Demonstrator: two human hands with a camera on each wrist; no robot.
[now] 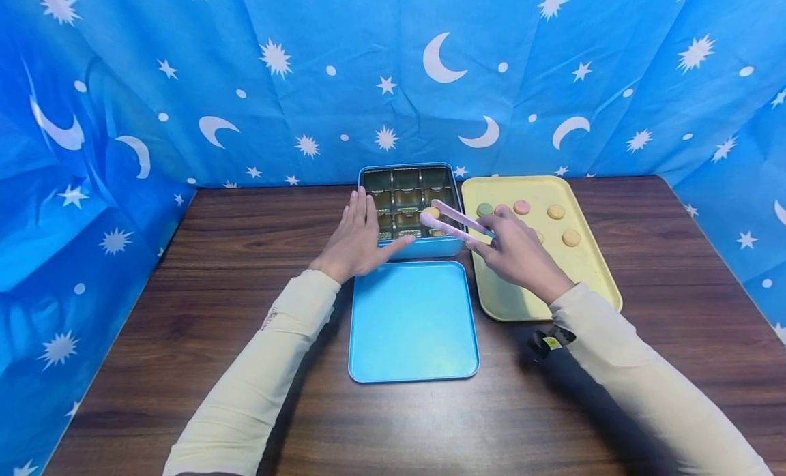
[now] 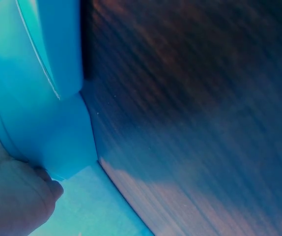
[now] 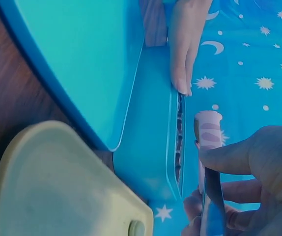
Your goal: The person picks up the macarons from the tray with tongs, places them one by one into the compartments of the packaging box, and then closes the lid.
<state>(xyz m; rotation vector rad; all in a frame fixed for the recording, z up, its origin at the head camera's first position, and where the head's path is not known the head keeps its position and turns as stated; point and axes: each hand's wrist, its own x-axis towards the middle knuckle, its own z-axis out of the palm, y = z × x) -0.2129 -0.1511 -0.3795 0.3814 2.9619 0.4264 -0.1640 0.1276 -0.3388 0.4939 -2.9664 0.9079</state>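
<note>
At the left side of the blue tin point(image 1: 430, 248), the left hand point(image 1: 359, 241) rests with fingers straight along the rim and thumb out toward the front wall, gripping nothing. Most compartments look vacant, so the filling seems barely begun; something yellowish shows behind the tongs point(image 1: 451, 232) in the near right one, but I cannot tell what. The blue lid point(image 1: 414, 322) lies off, just in front of the tin. Over the right-hand column, the tong tips pinch a yellow cookie point(image 1: 434, 211), apparently not yet set down. The right hand point(image 1: 518, 247) holds the tongs between thumb and curled fingers. On the yellow tray point(image 1: 528, 187) most of the work is left: a green cookie point(image 1: 484, 209), two pink cookies point(image 1: 522, 207), and three round yellow ones point(image 1: 571, 238), one partly hidden by that hand.
</note>
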